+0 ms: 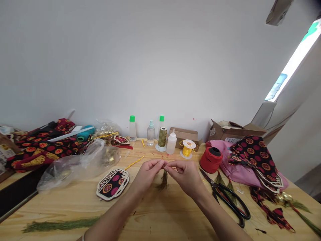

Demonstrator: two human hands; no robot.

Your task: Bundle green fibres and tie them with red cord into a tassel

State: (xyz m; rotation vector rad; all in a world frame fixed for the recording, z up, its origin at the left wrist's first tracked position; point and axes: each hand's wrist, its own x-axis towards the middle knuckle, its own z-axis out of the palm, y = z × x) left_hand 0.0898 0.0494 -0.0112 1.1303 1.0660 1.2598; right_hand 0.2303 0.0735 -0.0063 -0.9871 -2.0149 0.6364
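My left hand (147, 174) and my right hand (185, 175) meet above the middle of the wooden table (155, 217). Both pinch the top of a small olive-green tassel (164, 180), which hangs down between them with its fringe near the tabletop. A patterned fabric-covered piece (112, 184) with a white edge lies just left of my left hand. Black scissors (229, 197) lie just right of my right wrist.
Along the wall stand glue bottles (132, 129), an olive thread spool (162, 137), a yellow cord spool (187, 148) and a red spool (211, 159). A plastic bag (80, 164) and patterned fabric (42, 147) lie left; pink cloth (238, 170) and cardboard boxes (233, 131) lie right. Green fringe (60, 225) lies front left.
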